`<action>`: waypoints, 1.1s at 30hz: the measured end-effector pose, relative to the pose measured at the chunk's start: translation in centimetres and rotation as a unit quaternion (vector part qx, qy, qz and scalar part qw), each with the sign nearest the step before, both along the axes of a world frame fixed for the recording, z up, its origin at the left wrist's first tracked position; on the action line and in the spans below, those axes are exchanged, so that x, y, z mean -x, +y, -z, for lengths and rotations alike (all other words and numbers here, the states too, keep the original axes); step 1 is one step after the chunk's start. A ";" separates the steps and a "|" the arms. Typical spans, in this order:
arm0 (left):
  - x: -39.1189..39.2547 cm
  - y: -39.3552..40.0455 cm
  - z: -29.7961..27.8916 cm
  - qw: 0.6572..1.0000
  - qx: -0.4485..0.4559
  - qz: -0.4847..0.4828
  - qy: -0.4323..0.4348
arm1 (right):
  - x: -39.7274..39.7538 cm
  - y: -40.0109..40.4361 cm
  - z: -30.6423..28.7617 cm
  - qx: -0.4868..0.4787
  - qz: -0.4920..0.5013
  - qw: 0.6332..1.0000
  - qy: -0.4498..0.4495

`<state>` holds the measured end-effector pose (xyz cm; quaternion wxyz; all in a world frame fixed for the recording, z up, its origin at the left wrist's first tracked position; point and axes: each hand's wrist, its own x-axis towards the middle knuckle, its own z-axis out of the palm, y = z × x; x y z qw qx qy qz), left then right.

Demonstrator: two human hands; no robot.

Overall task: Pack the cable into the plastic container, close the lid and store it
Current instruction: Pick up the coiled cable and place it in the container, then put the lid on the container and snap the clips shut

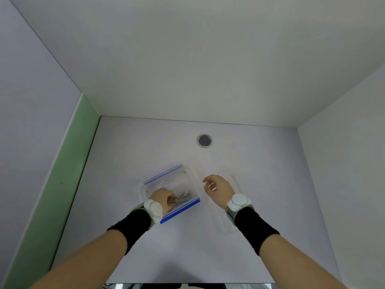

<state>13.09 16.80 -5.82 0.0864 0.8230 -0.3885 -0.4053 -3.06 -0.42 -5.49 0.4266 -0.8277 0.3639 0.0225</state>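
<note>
Our left hand [162, 198] clenched the cable [183, 198] inside the container [193, 174]; right hand [218, 187] released; the lid [220, 223] seemingly waited; we should've tucked loops flat.

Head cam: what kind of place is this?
Probably a desk cubicle or a purpose-built recording booth, not a home. Plain partition walls enclose a bare pale desktop with a round cable grommet. Only a clear plastic container and its lid lie on it.
</note>
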 end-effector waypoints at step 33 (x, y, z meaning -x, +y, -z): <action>-6.1 -1.6 -3.1 0.992 0.085 -0.089 -0.041 | -0.6 4.9 1.0 -0.338 0.091 0.917 0.194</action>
